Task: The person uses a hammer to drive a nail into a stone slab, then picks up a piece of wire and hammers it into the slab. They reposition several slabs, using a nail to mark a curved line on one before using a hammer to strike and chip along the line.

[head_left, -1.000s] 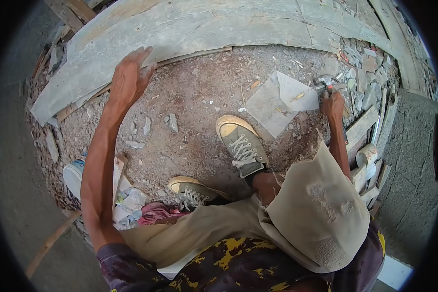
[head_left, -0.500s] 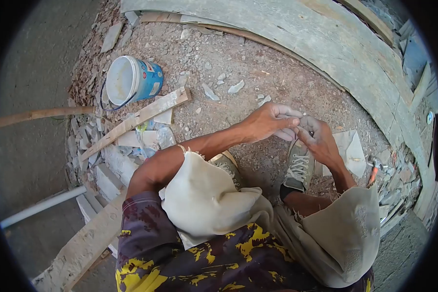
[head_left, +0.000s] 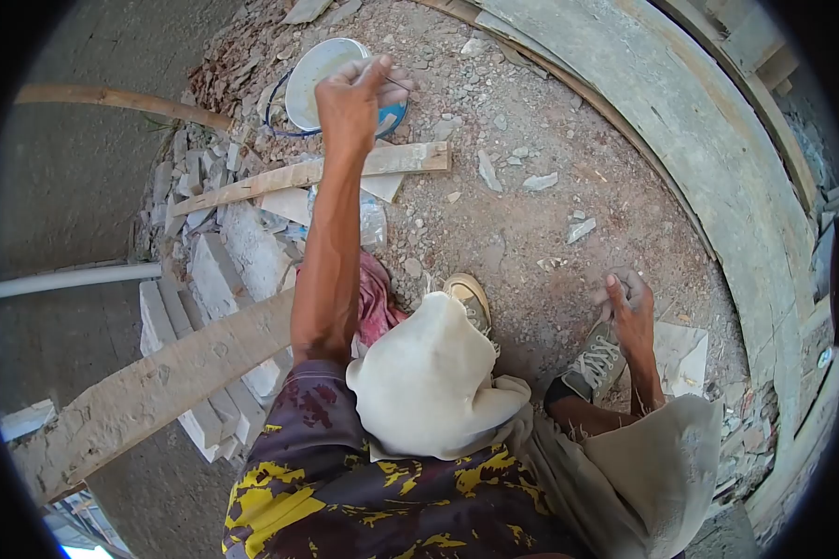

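My left hand point(head_left: 352, 101) is raised in front of the white and blue bucket point(head_left: 305, 86), hiding part of its rim. Its thumb is pressed to the curled fingers, and a thin dark item point(head_left: 398, 84) sticks out between them. Lower on the right, my right hand point(head_left: 632, 307) hangs over the toe of a grey laced shoe point(head_left: 599, 359). The thumb and fingers there are bent, with a gap between them and nothing visible in them.
A wooden plank point(head_left: 410, 159) lies below the bucket. Stacked blocks point(head_left: 216, 270) and a long board point(head_left: 158, 387) are on the left. A large curved panel point(head_left: 680, 121) borders the rubble ground at the right. A pale pipe point(head_left: 65, 279) runs along the left.
My hands were together over the shoe and are now apart. The left has moved up and left to the bucket, the right slightly down. The view has shifted.
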Demonstrator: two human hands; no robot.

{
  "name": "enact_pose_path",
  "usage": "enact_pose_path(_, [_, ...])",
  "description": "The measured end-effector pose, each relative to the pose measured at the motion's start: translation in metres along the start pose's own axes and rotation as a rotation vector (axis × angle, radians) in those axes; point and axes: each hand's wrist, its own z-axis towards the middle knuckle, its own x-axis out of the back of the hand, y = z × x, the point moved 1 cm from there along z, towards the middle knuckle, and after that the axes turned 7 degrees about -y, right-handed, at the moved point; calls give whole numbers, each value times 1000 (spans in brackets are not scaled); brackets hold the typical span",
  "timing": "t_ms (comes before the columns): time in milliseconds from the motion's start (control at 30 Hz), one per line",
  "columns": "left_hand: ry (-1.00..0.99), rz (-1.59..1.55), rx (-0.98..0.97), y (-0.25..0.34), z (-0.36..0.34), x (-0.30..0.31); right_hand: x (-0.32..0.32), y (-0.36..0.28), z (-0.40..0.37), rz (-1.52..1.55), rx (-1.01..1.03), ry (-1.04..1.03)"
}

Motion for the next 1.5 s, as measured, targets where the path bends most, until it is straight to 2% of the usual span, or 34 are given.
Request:
enact_pose_path(33, [73, 14, -2, 0, 18, 19, 8, 8, -7, 95, -31, 24])
enact_pose_path(67, [125, 167, -107, 2, 26, 35, 10, 8, -11, 214, -44, 38])
enact_pose_path(100, [272, 700, -263, -2, 38, 52, 11, 1, -10, 332, -46, 68])
enact_pose_path(167, [328, 808, -351, 16, 21, 40, 13, -15, -5, 515, 3, 17])
enact_pose_path(200, [308, 786, -354, 25, 4, 24, 13, -25, 0, 507, 21, -8])
enact_pose_path(267, [-97, 181, -71, 30, -37, -26, 10, -47, 9, 523, 38, -80])
enact_pose_path(300, [-312, 65, 57, 26, -54, -48, 8, -55, 14, 545, 45, -122])
enact_pose_path(400, [-775, -33, 202, 4, -95, -99, -9, -69, 31, 667, 106, -200])
enact_pose_path(467, [-835, 31, 204, -4, -111, -119, -20, -76, 35, 669, 111, -221])
enact_pose_path(500, [-829, 39, 204, -5, -116, -125, -25, -79, 34, 673, 113, -229])
enact_pose_path(567, [-811, -135, 227, -6, -120, -133, -31, -86, 30, 691, 106, -242])
enact_pose_path(700, [-847, -114, 233, -12, -124, -133, -31, -79, 30, 782, 92, -312])
enact_pose_path(767, [-900, -149, 273, -17, -127, -130, -29, -72, 33, 832, 39, -453])
enact_pose_path(867, [-961, -92, 250, -17, -126, -123, -28, -71, 32, 869, 12, -540])
enact_pose_path(1000, [-954, -99, 262, -13, -125, -117, -28, -71, 34, 879, -26, -602])
enact_pose_path(1067, [-1005, 12, 113, -9, -125, -114, -30, -73, 32, 834, -30, -605])
enact_pose_path(1100, [-975, 37, 124, -9, -126, -111, -31, -73, 31, 841, -37, -644])
enact_pose_path(1167, [-1016, 160, 39, -8, -126, -111, -27, -69, 27, 789, -53, -533])
enact_pose_path(1200, [-995, 177, 41, -12, -127, -111, -26, -66, 24, 789, -53, -560])
enact_pose_path(1267, [-900, 120, 65, -24, -130, -108, -22, -61, 21, 336, 61, -353])
enact_pose_path(1300, [-882, 133, 64, -28, -130, -103, -23, -59, 22, 337, 68, -374])
enact_pose_path(1367, [-886, 163, 109, -31, -135, -100, -22, -55, 21, 44, 132, -237])
enact_pose_path(1433, [-905, 186, 69, -33, -137, -98, -26, -56, 22, 32, 132, -244])
enact_pose_path(1500, [-830, 176, 84, -37, -141, -98, -24, -53, 22, 16, 122, -233])
